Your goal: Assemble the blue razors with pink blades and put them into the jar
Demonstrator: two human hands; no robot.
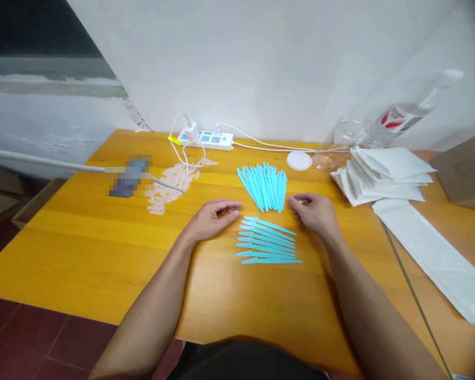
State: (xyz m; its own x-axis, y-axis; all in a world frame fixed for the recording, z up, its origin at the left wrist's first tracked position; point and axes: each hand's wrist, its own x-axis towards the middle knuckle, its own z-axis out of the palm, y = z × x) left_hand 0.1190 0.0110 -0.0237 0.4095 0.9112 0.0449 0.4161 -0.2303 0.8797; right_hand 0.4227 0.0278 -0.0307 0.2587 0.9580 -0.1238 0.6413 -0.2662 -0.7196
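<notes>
Slim turquoise eyebrow razors [266, 245] lie side by side in a fanned row on the table, near its front. Behind them is a thicker pile of the same turquoise eyebrow razors [264, 184], bunched together. My left hand [216, 219] rests on the table left of the gap between row and pile, its fingers loosely bent, thumb apart, holding nothing. On the other side my right hand [315, 212] lies beside the pile's right edge, fingers curled loosely with a gap between them. Nothing shows in it.
Pale pink flat pieces [172, 184] are scattered at left beside a blurred-out object [130, 177]. A power strip [208, 139] with white cables runs along the wall. At right are a round white lid [299, 160], white padded envelopes [388, 171], a bottle [398, 121] and a cardboard box [467, 174].
</notes>
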